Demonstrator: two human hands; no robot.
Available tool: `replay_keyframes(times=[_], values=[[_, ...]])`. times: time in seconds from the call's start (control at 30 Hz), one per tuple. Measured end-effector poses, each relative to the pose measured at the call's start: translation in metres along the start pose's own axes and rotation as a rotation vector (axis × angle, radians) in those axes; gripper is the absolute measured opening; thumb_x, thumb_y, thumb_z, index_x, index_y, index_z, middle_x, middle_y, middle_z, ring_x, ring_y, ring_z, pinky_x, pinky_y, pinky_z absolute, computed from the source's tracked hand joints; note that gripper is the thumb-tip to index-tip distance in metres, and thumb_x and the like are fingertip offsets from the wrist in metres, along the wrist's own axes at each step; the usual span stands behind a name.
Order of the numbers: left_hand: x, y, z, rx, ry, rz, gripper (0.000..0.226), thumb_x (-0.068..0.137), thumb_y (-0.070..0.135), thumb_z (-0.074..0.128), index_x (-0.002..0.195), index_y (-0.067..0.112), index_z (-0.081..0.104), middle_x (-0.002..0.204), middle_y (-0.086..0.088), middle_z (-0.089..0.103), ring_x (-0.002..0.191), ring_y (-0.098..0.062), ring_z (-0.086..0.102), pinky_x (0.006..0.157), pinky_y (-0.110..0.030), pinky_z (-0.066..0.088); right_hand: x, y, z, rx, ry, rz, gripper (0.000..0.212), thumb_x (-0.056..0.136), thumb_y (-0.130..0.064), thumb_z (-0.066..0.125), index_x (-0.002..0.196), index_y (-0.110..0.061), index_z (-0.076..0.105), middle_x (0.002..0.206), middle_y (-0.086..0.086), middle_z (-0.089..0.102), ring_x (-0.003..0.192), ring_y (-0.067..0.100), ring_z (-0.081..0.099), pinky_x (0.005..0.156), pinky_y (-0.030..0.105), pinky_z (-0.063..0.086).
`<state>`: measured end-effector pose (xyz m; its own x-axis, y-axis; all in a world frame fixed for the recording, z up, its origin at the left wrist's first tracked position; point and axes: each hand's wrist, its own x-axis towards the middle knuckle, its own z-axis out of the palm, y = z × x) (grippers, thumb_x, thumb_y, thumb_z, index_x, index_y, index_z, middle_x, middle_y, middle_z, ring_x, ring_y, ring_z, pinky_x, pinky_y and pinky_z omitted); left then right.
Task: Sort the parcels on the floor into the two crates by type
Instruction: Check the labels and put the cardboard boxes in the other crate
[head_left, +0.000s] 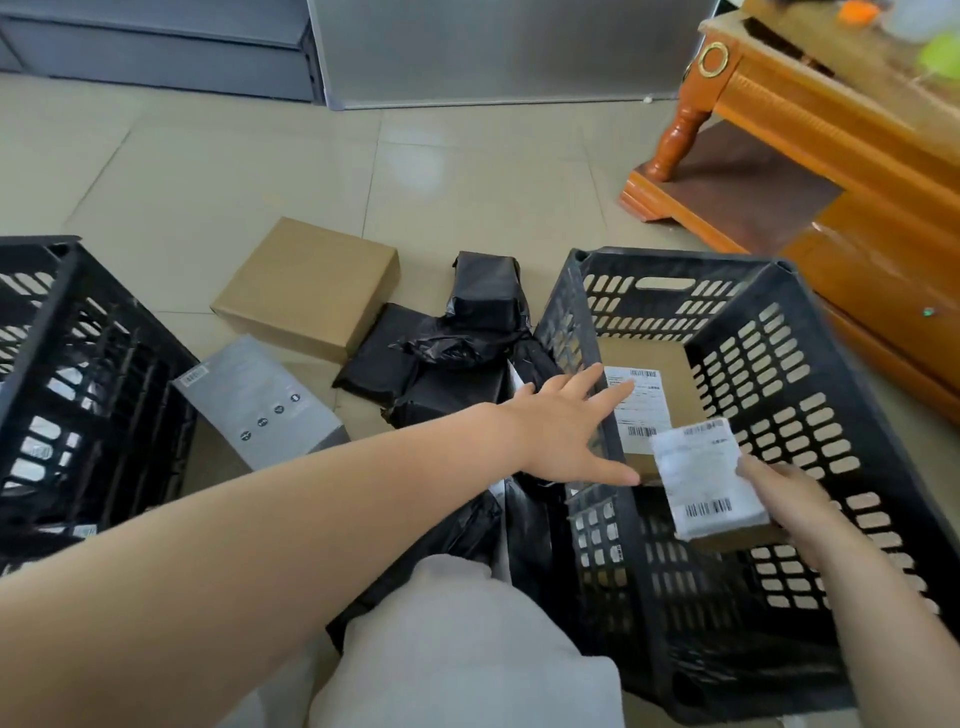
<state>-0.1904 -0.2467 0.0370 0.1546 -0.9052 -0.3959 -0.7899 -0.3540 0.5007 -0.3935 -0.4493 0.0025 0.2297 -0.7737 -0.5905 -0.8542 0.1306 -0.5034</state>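
A person sorts parcels on a tiled floor: the right hand (795, 499) grips a small labelled box (709, 480) low inside the right crate (852, 395), beside a cardboard box (644, 358) already there, while the left hand (566, 431) hangs spread above the rim, holding nothing. Still unsorted at frame centre — a brown carton (306, 286), black mailers (447, 338), a grey pouch (260, 400). Next, likely, the release; the left crate (78, 364) probably awaits the bags.

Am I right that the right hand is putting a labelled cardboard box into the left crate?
Not quite. In the head view, the right hand holds the labelled cardboard box inside the right crate, not the left crate.
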Motion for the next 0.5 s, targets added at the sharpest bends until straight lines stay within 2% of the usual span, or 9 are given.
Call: replay_keyframes(times=[0.13, 0.27, 0.37, 0.5], values=[[0.007, 0.001, 0.011, 0.056, 0.000, -0.051, 0.112, 0.078, 0.078, 0.054, 0.156, 0.031, -0.011, 0.163, -0.001, -0.020, 0.151, -0.028, -0.010, 0.115, -0.068, 0.006, 0.025, 0.020, 0.009, -0.168, -0.092, 0.090, 0.030, 0.093, -0.027, 0.064, 0.106, -0.001, 0.061, 0.092, 0.016, 0.072, 0.086, 0.033, 0.068, 0.074, 0.040, 0.053], [0.012, 0.003, 0.018, 0.133, -0.008, -0.085, 0.119, 0.076, 0.075, 0.061, 0.157, 0.025, -0.012, 0.162, -0.003, -0.026, 0.150, -0.028, -0.016, 0.115, -0.068, 0.003, 0.059, 0.055, 0.022, -0.196, -0.137, 0.177, 0.040, 0.088, -0.024, 0.070, 0.113, 0.007, 0.065, 0.098, 0.023, 0.072, 0.088, 0.038, 0.070, 0.087, 0.050, 0.057], [0.012, 0.006, 0.022, 0.171, 0.008, -0.095, 0.120, 0.077, 0.073, 0.062, 0.156, 0.024, -0.013, 0.162, -0.004, -0.026, 0.150, -0.028, -0.017, 0.115, -0.068, 0.003, 0.073, 0.073, 0.029, -0.075, -0.197, 0.223, 0.041, 0.089, -0.023, 0.068, 0.117, 0.007, 0.063, 0.101, 0.026, 0.073, 0.094, 0.042, 0.070, 0.093, 0.056, 0.054], [0.012, 0.003, 0.027, 0.263, 0.044, -0.096, 0.115, 0.079, 0.077, 0.053, 0.156, 0.025, -0.016, 0.162, -0.005, -0.025, 0.151, -0.030, -0.015, 0.115, -0.069, 0.005, 0.077, 0.081, 0.039, 0.150, -0.212, 0.226, 0.032, 0.097, -0.021, 0.056, 0.119, 0.001, 0.062, 0.110, 0.028, 0.070, 0.102, 0.043, 0.067, 0.085, 0.049, 0.054]])
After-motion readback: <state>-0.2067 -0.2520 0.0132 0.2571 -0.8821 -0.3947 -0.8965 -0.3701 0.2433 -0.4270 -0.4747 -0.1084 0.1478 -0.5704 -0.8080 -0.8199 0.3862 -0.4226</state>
